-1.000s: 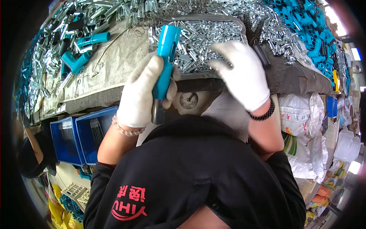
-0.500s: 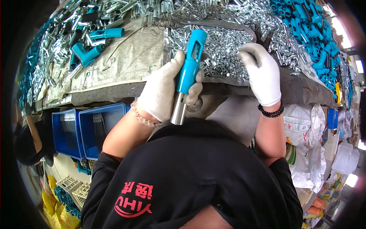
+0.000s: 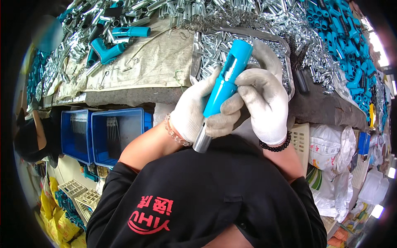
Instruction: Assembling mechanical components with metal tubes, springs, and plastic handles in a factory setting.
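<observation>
The left hand (image 3: 198, 109) is clamped on a blue tool handle (image 3: 225, 80); the right hand (image 3: 264, 103) apparently closes on its upper part, above the desk (image 3: 136, 97).

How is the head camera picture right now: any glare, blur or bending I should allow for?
Head view: strong fisheye, the bench edge bows and the corners go black; daylight blows out at the right rim; the left hand, right hand and blue tube are sharp; a blurred patch sits upper left.

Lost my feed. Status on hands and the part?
Left hand gripping blue handle, metal tube end down. Right hand touching its upper part. Metal tray of small silver parts right behind; nothing between.
</observation>
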`<state>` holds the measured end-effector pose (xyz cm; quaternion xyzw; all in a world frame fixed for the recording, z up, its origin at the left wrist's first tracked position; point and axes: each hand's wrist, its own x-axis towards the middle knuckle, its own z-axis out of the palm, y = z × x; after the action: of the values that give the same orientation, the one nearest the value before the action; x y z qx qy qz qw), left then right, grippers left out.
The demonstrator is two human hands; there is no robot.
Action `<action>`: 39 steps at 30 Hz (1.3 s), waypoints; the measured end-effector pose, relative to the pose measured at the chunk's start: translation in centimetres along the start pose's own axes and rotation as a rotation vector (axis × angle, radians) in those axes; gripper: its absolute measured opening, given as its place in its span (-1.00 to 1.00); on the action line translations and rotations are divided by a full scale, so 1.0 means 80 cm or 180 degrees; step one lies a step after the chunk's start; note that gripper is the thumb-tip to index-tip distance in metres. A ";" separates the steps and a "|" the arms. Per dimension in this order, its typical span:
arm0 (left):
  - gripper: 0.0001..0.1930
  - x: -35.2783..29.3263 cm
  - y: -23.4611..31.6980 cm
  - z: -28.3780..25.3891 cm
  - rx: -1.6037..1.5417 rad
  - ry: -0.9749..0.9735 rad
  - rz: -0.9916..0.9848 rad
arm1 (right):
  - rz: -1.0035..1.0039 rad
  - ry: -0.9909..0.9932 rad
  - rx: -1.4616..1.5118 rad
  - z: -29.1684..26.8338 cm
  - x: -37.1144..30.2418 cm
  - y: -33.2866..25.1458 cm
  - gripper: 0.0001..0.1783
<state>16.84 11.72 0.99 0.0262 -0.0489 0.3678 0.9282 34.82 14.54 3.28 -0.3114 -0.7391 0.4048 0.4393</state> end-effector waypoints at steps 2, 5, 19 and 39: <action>-0.45 0.001 -0.003 0.009 -0.0085 0.0066 0.0024 | -0.0383 0.0208 -0.0505 0.000 0.001 0.006 -0.91; -0.43 -0.002 -0.004 0.005 -0.0089 -0.0076 -0.0026 | -0.0138 0.0127 -0.0067 0.003 -0.003 0.006 -0.82; -0.42 -0.062 0.035 0.051 0.1911 0.0722 0.2379 | 0.0532 -0.2018 -0.0431 0.070 0.053 -0.063 -0.52; -0.53 -0.235 0.070 0.035 0.0917 0.2268 0.3003 | -0.1078 -0.1273 -0.3375 0.335 0.448 0.036 -0.37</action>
<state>-0.79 2.79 1.80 0.0023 0.3087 0.7285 0.6116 -4.08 36.50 7.33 -0.2838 -0.9483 -0.0448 0.1344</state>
